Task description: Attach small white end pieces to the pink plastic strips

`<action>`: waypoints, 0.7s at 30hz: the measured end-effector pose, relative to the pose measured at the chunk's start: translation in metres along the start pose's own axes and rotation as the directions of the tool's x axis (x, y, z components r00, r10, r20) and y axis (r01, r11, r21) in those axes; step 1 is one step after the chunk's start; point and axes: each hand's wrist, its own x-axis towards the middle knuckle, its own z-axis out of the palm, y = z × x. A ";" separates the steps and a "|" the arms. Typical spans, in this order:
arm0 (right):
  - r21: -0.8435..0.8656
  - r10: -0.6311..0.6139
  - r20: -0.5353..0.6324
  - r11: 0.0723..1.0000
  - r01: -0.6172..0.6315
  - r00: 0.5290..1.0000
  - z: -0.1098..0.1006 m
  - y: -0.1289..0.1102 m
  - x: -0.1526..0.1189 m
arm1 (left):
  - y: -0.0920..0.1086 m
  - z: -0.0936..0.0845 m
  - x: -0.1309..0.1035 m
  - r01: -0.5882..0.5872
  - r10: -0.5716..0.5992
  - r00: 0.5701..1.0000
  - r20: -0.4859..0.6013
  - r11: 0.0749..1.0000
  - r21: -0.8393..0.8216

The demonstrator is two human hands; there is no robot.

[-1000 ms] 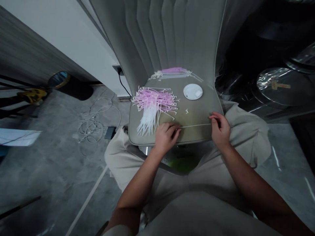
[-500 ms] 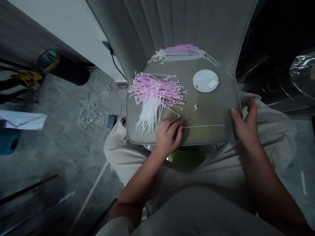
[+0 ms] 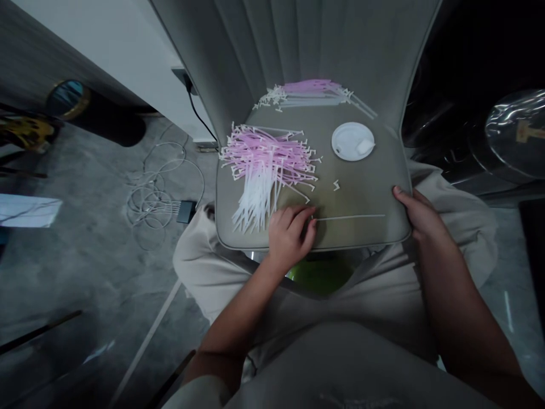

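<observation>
My left hand (image 3: 292, 232) is closed at the front of the grey chair seat (image 3: 361, 187), its thumb and fingertips pinching the left end of a thin white stick (image 3: 351, 217). The stick points right across the seat. My right hand (image 3: 417, 211) grips the seat's right edge, thumb on top and fingers partly hidden at the side. Beyond my left hand lies a pile of pink and white sticks (image 3: 268, 156) with small white end pieces. A small white zigzag piece (image 3: 336, 185) lies behind the thin stick.
A round white lid (image 3: 353, 141) holding a small white lump rests on the seat. More pink and white sticks (image 3: 313, 92) lie near the backrest. Coiled cables (image 3: 155, 207) with a black box, and a dark cylinder (image 3: 100, 116), are on the floor at left.
My right hand has moved in against the seat's edge, and its fingers have closed round it. My left hand still pinches the stick. The view has shifted slightly.
</observation>
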 end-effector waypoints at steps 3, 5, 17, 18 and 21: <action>-0.008 -0.009 -0.007 1.000 0.009 1.000 0.000 0.001 0.001 | 0.000 0.000 -0.001 0.003 -0.002 0.999 -0.032 1.000 0.004; -0.022 -0.028 -0.006 0.999 0.028 1.000 0.000 0.001 0.001 | 0.000 0.000 -0.002 0.012 -0.012 0.999 -0.040 1.000 0.007; -0.327 -0.325 -0.103 0.904 0.277 0.940 -0.008 0.023 0.021 | 0.000 0.001 -0.004 0.027 -0.026 1.000 -0.011 0.997 0.071; -0.364 -0.337 -0.108 0.889 0.278 0.935 -0.009 0.024 0.024 | 0.000 0.001 -0.004 0.035 -0.035 0.999 0.003 0.996 0.076; -0.368 -0.334 -0.099 0.888 0.277 0.938 -0.012 0.026 0.028 | 0.002 0.002 -0.003 0.043 -0.050 0.997 0.059 0.994 0.105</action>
